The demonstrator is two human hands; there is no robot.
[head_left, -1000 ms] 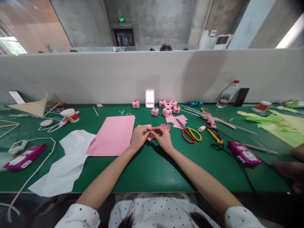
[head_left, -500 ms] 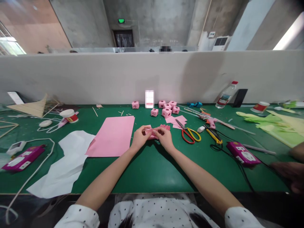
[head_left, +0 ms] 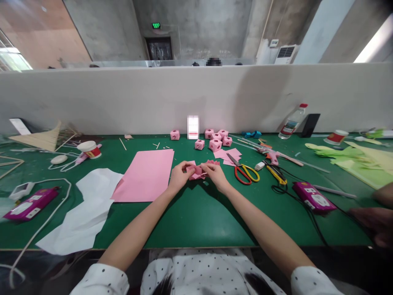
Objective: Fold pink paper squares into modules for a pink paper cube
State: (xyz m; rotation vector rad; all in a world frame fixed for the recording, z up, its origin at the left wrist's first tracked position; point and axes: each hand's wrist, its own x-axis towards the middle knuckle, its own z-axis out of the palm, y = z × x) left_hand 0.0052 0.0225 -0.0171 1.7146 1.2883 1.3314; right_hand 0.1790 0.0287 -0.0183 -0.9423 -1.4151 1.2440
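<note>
"What just changed at the bench?"

"The right hand (head_left: 216,177) has edged slightly away from the left hand (head_left: 180,177) in the past second, and the pink folded piece (head_left: 196,172) between them shows more of its folds. It looks to me like shaping still under way."

"How is it held?"

"Left fingertips pinch its left side; right fingertips close on its right side, though how firmly, I can't tell. It sits over the green table (head_left: 199,221), short of the pink boxes (head_left: 215,145)."

"Any elbow room?"

"Mostly toward the worker: green tabletop stretches between the forearms to the near edge. Leftward, the pink sheet (head_left: 145,176) lies just beside the left hand. Rightward, scissors (head_left: 240,164) lie near, blades angled toward the boxes. Beyond those, the partition (head_left: 138,102) walls off the far edge."
</note>
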